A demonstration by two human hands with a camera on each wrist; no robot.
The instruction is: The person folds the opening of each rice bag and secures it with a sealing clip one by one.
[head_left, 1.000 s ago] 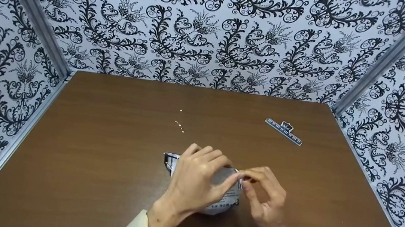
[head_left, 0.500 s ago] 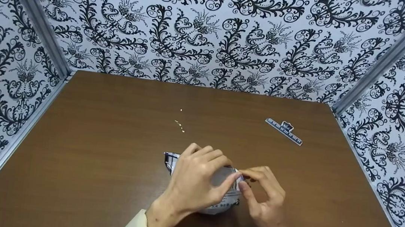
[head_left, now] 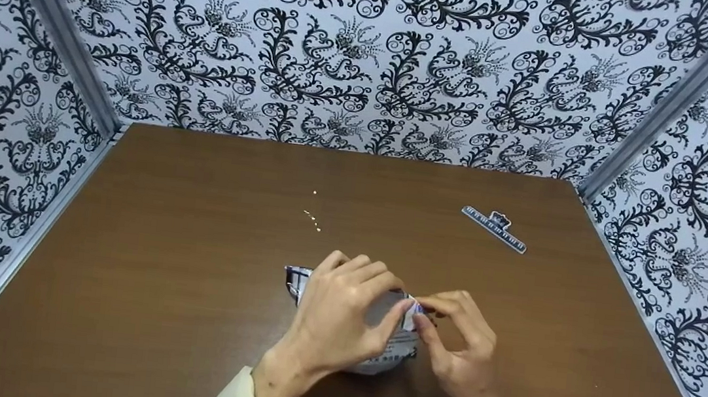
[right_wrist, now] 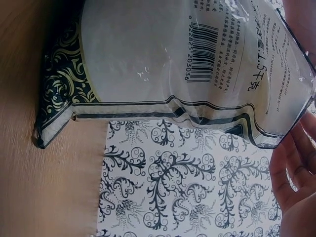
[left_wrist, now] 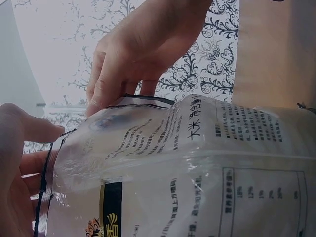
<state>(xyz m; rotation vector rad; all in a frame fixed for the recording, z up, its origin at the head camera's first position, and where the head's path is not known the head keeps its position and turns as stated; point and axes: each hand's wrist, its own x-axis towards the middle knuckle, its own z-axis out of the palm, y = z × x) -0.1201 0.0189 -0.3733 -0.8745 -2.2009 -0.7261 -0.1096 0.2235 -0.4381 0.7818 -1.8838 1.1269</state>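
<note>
The rice bag [head_left: 389, 361] stood on the near part of the desk [head_left: 159, 237], between the two hands. The left hand [head_left: 336, 318] grasped its top edge, thumb on one face and fingers on the other. The right hand [head_left: 468, 352] pinched the same edge at the corner, thumb and forefinger close to the left thumb. The clear plastic carried Chinese print, a barcode [right_wrist: 202, 52] and a dark corner patterned with gold scrolls [right_wrist: 66, 69]. Farther back on the desk, to the right, a long blue-and-white clip [head_left: 494, 231] lay at a slant, apart from the bag. A few small white crumbs [head_left: 313, 220] lay beyond the left hand. Black-and-white scroll-patterned panels [head_left: 316, 56] surrounded the desk.
</note>
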